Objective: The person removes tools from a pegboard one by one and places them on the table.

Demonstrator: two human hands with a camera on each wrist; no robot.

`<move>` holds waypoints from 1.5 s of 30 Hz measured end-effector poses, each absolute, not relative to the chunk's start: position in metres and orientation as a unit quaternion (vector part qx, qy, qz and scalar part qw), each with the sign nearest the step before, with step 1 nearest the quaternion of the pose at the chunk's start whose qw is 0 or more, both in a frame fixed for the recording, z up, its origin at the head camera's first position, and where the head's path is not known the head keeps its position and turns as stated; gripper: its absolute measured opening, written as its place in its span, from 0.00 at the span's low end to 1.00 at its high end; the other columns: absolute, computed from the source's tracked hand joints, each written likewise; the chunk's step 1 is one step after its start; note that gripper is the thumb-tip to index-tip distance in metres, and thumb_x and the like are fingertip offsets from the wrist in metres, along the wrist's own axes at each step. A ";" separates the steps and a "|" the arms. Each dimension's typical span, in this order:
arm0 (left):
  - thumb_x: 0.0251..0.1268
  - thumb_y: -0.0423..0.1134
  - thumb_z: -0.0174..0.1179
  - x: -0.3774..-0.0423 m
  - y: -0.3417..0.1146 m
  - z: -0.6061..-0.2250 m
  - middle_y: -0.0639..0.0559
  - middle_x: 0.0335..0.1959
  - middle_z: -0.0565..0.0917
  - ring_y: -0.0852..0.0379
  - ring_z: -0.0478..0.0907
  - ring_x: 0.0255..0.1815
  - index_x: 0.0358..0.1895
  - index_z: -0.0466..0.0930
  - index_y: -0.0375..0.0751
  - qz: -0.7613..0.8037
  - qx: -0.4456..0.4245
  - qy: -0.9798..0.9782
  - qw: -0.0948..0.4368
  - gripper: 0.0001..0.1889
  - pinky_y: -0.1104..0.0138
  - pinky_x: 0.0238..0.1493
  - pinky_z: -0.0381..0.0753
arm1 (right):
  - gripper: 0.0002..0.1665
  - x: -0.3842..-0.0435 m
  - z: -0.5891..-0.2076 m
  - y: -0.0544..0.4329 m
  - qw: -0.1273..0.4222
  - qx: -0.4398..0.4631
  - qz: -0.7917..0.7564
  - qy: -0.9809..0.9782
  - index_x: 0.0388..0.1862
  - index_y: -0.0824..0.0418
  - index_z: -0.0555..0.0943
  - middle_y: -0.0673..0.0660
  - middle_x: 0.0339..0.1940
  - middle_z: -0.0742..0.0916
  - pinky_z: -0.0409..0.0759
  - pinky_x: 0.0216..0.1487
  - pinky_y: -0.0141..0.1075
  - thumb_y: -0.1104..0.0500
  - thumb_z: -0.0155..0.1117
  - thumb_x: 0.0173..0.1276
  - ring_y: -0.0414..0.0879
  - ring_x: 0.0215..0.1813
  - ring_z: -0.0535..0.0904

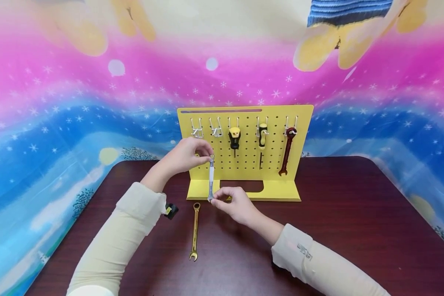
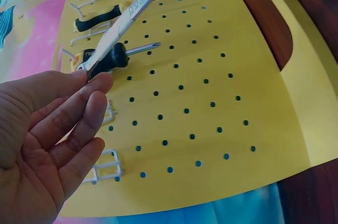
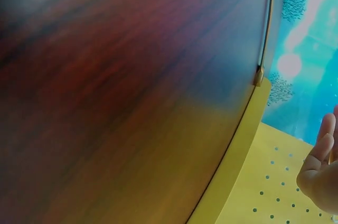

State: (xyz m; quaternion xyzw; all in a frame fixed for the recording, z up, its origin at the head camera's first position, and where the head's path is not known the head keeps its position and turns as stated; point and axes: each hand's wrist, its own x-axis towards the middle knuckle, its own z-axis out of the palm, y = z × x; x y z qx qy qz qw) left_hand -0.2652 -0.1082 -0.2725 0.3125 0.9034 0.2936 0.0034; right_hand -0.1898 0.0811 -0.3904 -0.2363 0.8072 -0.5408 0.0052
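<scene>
A silver combination wrench [image 1: 211, 179] hangs nearly upright between both hands, in front of the yellow pegboard [image 1: 251, 164]. My left hand [image 1: 188, 155] pinches its upper, ring end between thumb and forefinger; the other fingers are loosely bent in the left wrist view. At the lower, open end, my right hand [image 1: 237, 204] pinches the wrench with thumb and fingertips. Only part of the right hand [image 3: 319, 171] enters the right wrist view, at its right edge. A gold combination wrench [image 1: 195, 232] lies on the table below the hands, its ring end toward the board.
From the board's hooks hang a stubby screwdriver [image 1: 234, 137], a longer screwdriver [image 1: 262, 136] and a red wrench [image 1: 287, 152]. Two white wire hooks [image 1: 197, 131] at the left bear nothing. The board stands on a dark red table [image 1: 340, 230] before a printed cloth [image 1: 222, 86].
</scene>
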 end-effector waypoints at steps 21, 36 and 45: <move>0.66 0.33 0.65 -0.257 -0.115 -0.317 0.50 0.35 0.89 0.59 0.85 0.38 0.41 0.85 0.40 0.305 0.297 0.903 0.058 0.04 0.62 0.43 0.84 | 0.05 -0.176 -0.404 0.088 0.087 -0.279 -0.491 0.821 0.31 0.63 0.85 0.54 0.30 0.88 0.76 0.31 0.26 0.61 0.68 0.66 0.33 0.28 0.75; 0.64 0.31 0.65 -0.260 -0.110 -0.345 0.50 0.32 0.89 0.49 0.87 0.39 0.38 0.85 0.36 0.322 0.319 0.885 0.106 0.02 0.66 0.42 0.84 | 0.05 -0.174 -0.416 0.089 0.139 -0.321 -0.464 0.814 0.29 0.66 0.84 0.52 0.26 0.88 0.78 0.30 0.24 0.66 0.67 0.64 0.28 0.25 0.75; 0.64 0.29 0.65 -0.256 -0.108 -0.355 0.49 0.31 0.89 0.52 0.87 0.36 0.37 0.85 0.35 0.315 0.318 0.885 0.127 0.02 0.68 0.42 0.84 | 0.05 -0.168 -0.416 0.085 0.203 -0.282 -0.496 0.796 0.27 0.70 0.84 0.61 0.24 0.87 0.74 0.26 0.23 0.67 0.68 0.61 0.35 0.24 0.76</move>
